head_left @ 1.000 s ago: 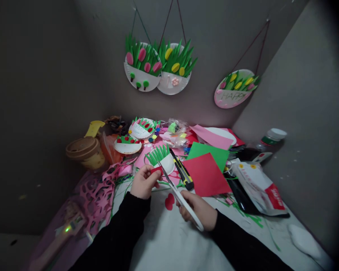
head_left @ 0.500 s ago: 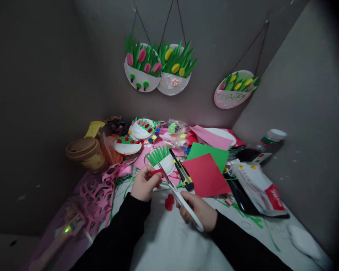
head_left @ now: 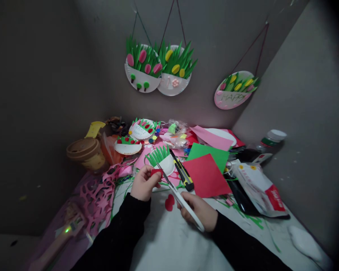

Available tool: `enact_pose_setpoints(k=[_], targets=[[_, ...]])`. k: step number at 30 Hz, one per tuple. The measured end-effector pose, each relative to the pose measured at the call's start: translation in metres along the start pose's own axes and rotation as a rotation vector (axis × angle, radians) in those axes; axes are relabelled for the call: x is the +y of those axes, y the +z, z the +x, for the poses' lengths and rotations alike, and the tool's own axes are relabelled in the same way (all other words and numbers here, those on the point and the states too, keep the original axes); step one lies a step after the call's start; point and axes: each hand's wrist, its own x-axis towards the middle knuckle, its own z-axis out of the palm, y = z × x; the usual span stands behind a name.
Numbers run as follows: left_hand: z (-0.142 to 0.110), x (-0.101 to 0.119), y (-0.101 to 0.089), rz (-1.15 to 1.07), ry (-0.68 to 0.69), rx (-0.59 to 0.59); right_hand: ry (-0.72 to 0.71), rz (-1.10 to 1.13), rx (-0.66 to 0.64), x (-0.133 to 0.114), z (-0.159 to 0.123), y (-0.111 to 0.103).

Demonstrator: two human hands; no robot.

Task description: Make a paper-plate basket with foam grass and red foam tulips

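My left hand [head_left: 143,183] pinches a small piece of red paper [head_left: 156,172] between thumb and fingers. White-handled scissors [head_left: 188,209] are in the grip of my right hand [head_left: 200,210], their blades pointing up and left beside the red piece. Whether the blades touch the paper I cannot tell. Below them on the table lies a red paper cutout [head_left: 169,202] with rounded edges. Just beyond my hands is a half paper plate [head_left: 166,165] with green paper grass. A yellow-and-black utility knife [head_left: 183,174] lies to its right.
Red [head_left: 206,176] and green paper sheets [head_left: 211,152] lie to the right, near a white-and-red packet [head_left: 260,188]. At left are pink paper scraps [head_left: 100,199], a glue gun [head_left: 64,233] with a green light and a brown lidded cup [head_left: 87,154]. Decorated plates [head_left: 142,81] hang on the wall.
Almost nothing differs. My hands, the scissors and the red paper keep nearly the same positions, and the view has shifted very slightly.
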Motion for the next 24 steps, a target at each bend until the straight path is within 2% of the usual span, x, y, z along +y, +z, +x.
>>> enact_pose_setpoints(k=[3, 9, 15, 20, 24], targets=[[0.0003, -0.0004, -0.0006, 0.005, 0.003, 0.002, -0.013, -0.02, 0.02, -0.0002, 0.0003, -0.0005], [-0.0001, 0.0016, -0.0003, 0.002, 0.001, 0.004, -0.011, 0.046, -0.026, 0.0003, 0.0007, -0.0015], [0.0001, 0.0033, -0.0003, 0.003, -0.016, 0.015, -0.019, 0.002, -0.004, 0.001, 0.0004, -0.0027], [-0.0001, 0.0027, 0.0004, 0.036, 0.019, 0.035, -0.015, 0.076, -0.046, 0.0036, 0.0007, -0.0026], [-0.0021, 0.0062, 0.0023, 0.088, 0.048, 0.053, -0.018, 0.019, -0.032, 0.0044, 0.0014, -0.0023]])
